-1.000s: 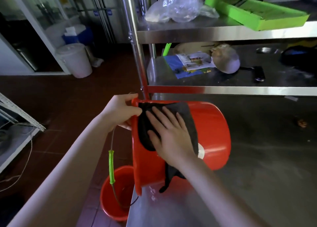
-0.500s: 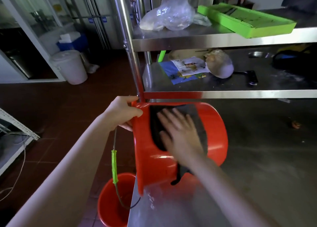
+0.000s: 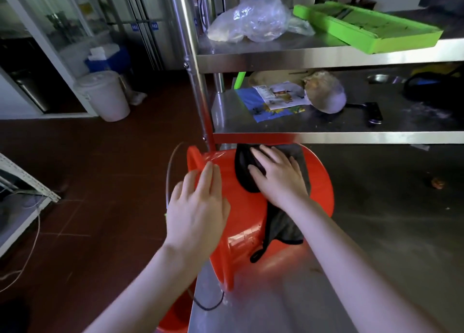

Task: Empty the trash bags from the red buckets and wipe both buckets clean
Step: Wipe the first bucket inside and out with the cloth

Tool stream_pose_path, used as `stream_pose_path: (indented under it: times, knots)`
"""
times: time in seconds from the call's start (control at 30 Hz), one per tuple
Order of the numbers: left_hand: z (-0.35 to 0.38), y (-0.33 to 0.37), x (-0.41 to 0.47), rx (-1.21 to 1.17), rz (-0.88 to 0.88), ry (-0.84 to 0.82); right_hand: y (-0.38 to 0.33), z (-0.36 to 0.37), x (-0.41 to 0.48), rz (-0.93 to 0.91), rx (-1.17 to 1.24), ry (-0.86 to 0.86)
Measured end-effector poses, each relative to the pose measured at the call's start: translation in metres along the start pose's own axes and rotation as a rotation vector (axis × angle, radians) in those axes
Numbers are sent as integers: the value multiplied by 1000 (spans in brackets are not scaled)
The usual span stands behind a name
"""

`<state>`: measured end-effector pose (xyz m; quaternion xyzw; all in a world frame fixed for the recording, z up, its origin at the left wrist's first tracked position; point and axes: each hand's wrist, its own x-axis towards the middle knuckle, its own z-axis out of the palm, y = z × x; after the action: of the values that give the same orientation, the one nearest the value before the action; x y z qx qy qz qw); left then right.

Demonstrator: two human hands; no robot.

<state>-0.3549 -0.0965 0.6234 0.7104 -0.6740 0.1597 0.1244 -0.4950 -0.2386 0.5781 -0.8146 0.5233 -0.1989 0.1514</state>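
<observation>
The red bucket [image 3: 244, 222] lies on its side at the left edge of the steel table [image 3: 376, 232], rim facing left and towards you. Your left hand [image 3: 198, 212] is flat on the wall near that rim, fingers straight and together, gripping nothing. It is a bit blurred, so I can't say how firmly it bears down. Your right hand [image 3: 278, 177] is spread open too, palm down on the dark cloth [image 3: 283, 227], pressing it against the top of the bucket. The cloth's loose end hangs down the side to the tabletop. The wire handle [image 3: 167, 177] arcs out past the rim. Down on the floor, below the table edge, a sliver of the second red bucket [image 3: 173, 319] shows.
</observation>
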Motion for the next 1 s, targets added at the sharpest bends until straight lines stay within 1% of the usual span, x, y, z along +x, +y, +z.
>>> stream_pose_path:
  times: [0.07,0.13,0.17,0.2,0.23,0.3,0.37,0.4,0.43,0.47,0.53,0.63,0.7,0.73,0.77,0.8,0.9,0.93,1.0]
  knots:
    - [3,-2,-9,-119,-208,-93,0,1,1,15,4,0]
    - [8,1,-11,-439,-366,-138,-3,1,0,59,-2,6]
    - [13,7,-11,-651,-401,-118,-7,2,-3,84,-5,23]
    - [19,12,-11,-800,-414,-71,-13,3,-9,83,-17,51]
    - [24,14,-11,-867,-409,-16,-21,7,-18,40,-35,90]
    - [29,9,-6,-875,-421,60,-33,16,-44,-166,-36,151]
    - [29,-4,6,-884,-486,65,-35,24,-67,-392,-33,125]
    - [28,-10,11,-887,-505,51,-30,24,-69,-448,-38,103]
    - [28,-16,16,-876,-507,35,-22,22,-65,-453,-33,95]
    - [27,-22,20,-854,-508,12,-13,19,-57,-408,-20,106]
    - [27,-34,25,-853,-552,-40,9,10,-39,-217,13,143]
    - [30,-50,32,-864,-640,-78,49,-3,-20,76,48,95]
    - [32,-55,35,-845,-646,-84,55,-3,-19,176,72,81]
    - [34,-56,38,-843,-652,-85,45,0,-21,172,47,94]
    - [36,-58,41,-843,-661,-85,29,5,-26,119,11,115]
    - [38,-59,44,-841,-670,-89,6,13,-33,23,-11,139]
    - [42,-67,50,-800,-684,-113,-57,39,-60,-316,-58,123]
    - [41,-70,50,-794,-687,-124,-67,44,-66,-374,-55,105]
    - [40,-74,48,-803,-675,-154,-67,43,-66,-409,-29,87]
